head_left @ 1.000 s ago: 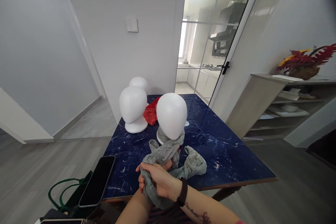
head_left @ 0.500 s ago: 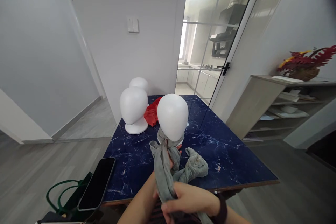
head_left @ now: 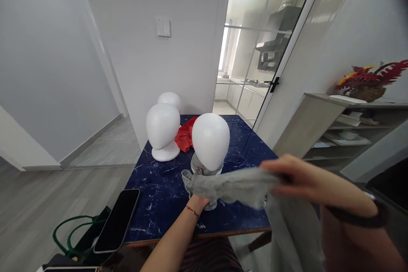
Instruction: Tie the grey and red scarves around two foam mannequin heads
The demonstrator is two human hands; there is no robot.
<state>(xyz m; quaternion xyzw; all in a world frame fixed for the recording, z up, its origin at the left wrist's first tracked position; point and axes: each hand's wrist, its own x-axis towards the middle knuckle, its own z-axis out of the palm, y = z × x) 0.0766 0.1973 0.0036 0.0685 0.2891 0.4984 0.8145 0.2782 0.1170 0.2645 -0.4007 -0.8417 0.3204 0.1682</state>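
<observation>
A grey scarf is looped around the neck of the nearest white mannequin head, knotted or crossed at the front. My right hand grips a long end of it, drawn out to the right and blurred by motion. From there the cloth hangs down past the table's edge. My left hand is at the scarf just below the mannequin head's base; the cloth covers its fingers, so their grip is hidden. A short loop of scarf sticks out left of the neck.
Two more white mannequin heads, one nearer and one behind, stand at the back left of the dark blue table. A red cloth lies beside them. A black phone rests at the left edge, near a green-handled bag.
My right hand has swung up and to the right, pulling the long scarf end from in front of me out sideways. The scarf part lying on the table's right has been lifted away.
</observation>
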